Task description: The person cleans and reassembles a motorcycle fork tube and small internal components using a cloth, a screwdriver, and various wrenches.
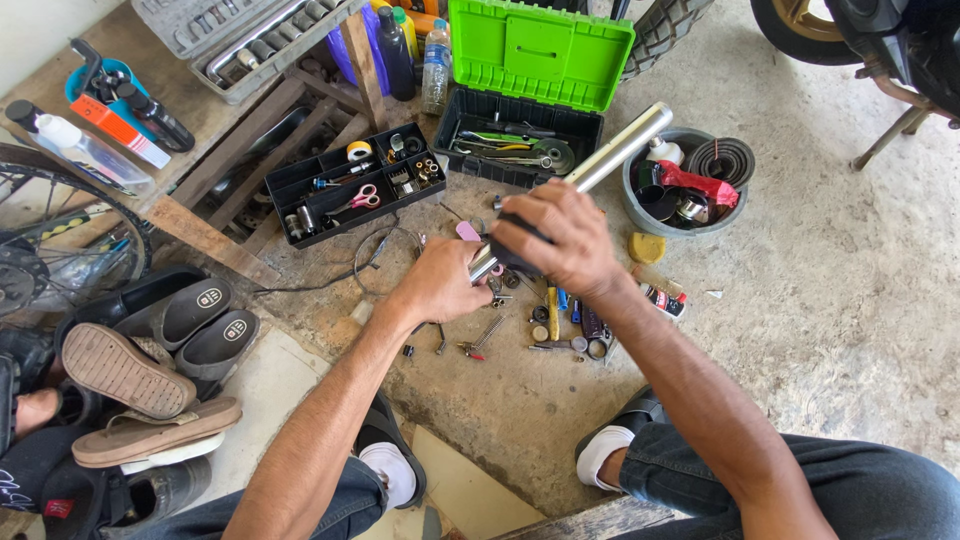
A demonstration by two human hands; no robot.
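A seated person holds a long silver metal tube (600, 165) over a workshop floor strewn with tools.

The left hand (440, 285) grips the tube's lower end; the right hand (560, 235) closes around a dark sleeve further up. The tube is off the ground, angled toward the open green toolbox (535, 60). Small parts and pliers (480, 340) lie unused below, suggesting the work is mid-way.
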